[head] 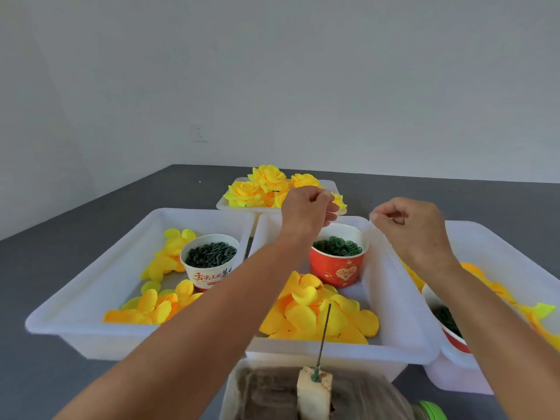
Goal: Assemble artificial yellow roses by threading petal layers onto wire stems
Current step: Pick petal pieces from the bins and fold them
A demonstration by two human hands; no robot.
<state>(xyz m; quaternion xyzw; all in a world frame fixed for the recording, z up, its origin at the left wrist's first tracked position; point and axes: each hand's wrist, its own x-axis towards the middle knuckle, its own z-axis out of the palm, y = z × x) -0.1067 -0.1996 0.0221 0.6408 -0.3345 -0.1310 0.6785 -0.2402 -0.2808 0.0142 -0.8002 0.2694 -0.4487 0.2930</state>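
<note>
Left hand (pixel 309 207): raised above the red cup, fingers curled in, fingertips drawn together; whether anything small is pinched there I cannot tell.
Right hand (pixel 406 222): raised beside the left, apart from it, fingers curled with thumb against forefinger; nothing readable between them.
Wire stem (pixel 323 341): bare, standing nearly upright, tilted slightly, its foot stuck in a pale block (pixel 315 392) at the near edge. No petal on it yet.
Middle tray (pixel 397 334): white, holds a heap of loose yellow petal layers (pixel 318 319) and the red cup (pixel 338 268).
Red cup contents: small green rings.
Left tray (pixel 91 274): more yellow petals scattered round a white printed cup (pixel 209 262) of dark green pieces.
Right tray (pixel 497 256): petals and another red cup, largely hidden by the right forearm.
Far tray (pixel 224 204): finished yellow roses (pixel 266 186) piled together.
Step in hand (judged): between blooms, hands over the ring cup, likely fetching or separating a small part for the empty stem.
Doing it well: take a single piece only, checking the fingertips for doubles; find the centre hole of the petal layer before lowering it; bring it straight down the wire's line, allowing for its tilt; steady the block if the wire sways.
Risk: pushing at an angle could bend the wire or tear the hole.
</note>
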